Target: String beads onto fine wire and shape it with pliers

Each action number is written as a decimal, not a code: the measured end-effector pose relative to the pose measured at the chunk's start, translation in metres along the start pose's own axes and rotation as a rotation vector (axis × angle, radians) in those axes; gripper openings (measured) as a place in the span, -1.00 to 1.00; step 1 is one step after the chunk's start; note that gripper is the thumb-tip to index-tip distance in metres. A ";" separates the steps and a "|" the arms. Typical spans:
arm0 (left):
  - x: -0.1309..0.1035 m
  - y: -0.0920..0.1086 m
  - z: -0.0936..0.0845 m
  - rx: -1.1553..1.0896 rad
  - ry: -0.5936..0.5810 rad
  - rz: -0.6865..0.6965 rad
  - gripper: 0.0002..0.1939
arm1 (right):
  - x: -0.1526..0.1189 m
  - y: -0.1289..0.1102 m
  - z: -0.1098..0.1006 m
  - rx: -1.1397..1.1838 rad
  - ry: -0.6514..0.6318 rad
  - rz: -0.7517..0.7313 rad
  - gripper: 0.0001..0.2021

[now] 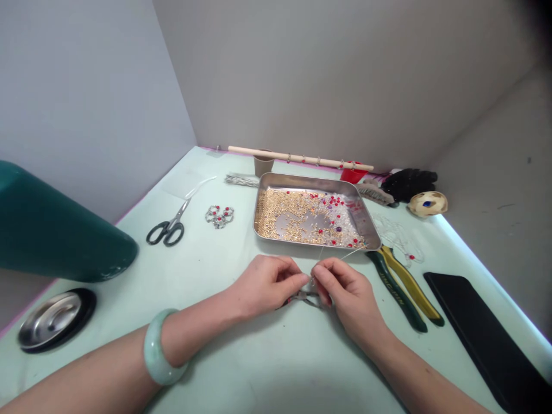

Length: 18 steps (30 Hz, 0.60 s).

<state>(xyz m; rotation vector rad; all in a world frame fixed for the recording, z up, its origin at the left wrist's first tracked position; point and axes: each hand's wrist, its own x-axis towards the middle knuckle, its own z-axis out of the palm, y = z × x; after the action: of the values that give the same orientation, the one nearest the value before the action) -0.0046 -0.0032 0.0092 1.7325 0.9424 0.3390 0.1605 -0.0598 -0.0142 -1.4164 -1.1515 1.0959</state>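
In front of the metal tray (310, 183) my two hands meet, fingertips nearly touching. My right hand (347, 290) is closed in a pinch on a thin pale wire (351, 253), whose ends stick up past the fingers toward the tray. Thumb and fingers of my left hand (273, 284) are pressed together beside it; whatever they grip is too small and hidden to name. Below the fingertips lies a small pair of pliers (309, 298), partly covered by both hands. Gold, clear and red beads (280, 210) are spread inside the tray.
Left stand scissors (168, 230), a beaded piece (219, 216), a green bottle (60, 230) and a round lid (54, 322). Right are green-yellow pliers (401, 287) and a black phone-like slab (483, 339). A wooden stick (297, 157) rests across cups behind the tray.
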 end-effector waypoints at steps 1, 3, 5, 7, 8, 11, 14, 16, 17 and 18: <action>0.000 0.000 -0.002 0.114 0.013 0.039 -0.75 | 0.000 0.000 -0.001 -0.005 0.012 -0.001 -0.74; -0.001 0.001 -0.007 0.330 0.020 0.118 -0.80 | 0.001 0.000 -0.002 -0.006 0.027 0.006 -0.75; -0.003 0.002 -0.010 0.504 0.000 0.189 -0.79 | 0.002 0.000 -0.002 -0.005 0.036 0.012 -0.75; -0.006 0.003 -0.013 0.649 -0.028 0.244 -0.72 | 0.002 0.000 -0.002 -0.005 0.050 0.013 -0.75; -0.007 0.004 -0.013 0.713 -0.036 0.264 -0.70 | 0.002 0.000 -0.002 -0.005 0.060 0.013 -0.75; -0.012 0.006 -0.015 0.868 -0.029 0.300 -0.68 | 0.001 -0.001 -0.002 -0.009 0.086 0.014 -0.76; -0.015 0.007 -0.018 0.933 -0.071 0.326 -0.67 | 0.001 -0.002 -0.002 -0.014 0.107 0.009 -0.75; -0.016 0.008 -0.018 0.947 -0.114 0.333 -0.68 | 0.001 -0.003 -0.002 -0.010 0.123 0.004 -0.75; -0.016 0.008 -0.018 0.954 -0.121 0.334 -0.71 | 0.001 -0.003 -0.003 -0.006 0.130 0.000 -0.75; -0.016 0.008 -0.017 0.962 -0.116 0.334 -0.74 | 0.001 -0.003 -0.003 -0.003 0.137 -0.006 -0.75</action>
<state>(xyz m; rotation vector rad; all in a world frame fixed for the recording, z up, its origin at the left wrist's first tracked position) -0.0228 -0.0042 0.0265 2.7672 0.7670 -0.0354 0.1635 -0.0587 -0.0113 -1.4663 -1.0591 0.9777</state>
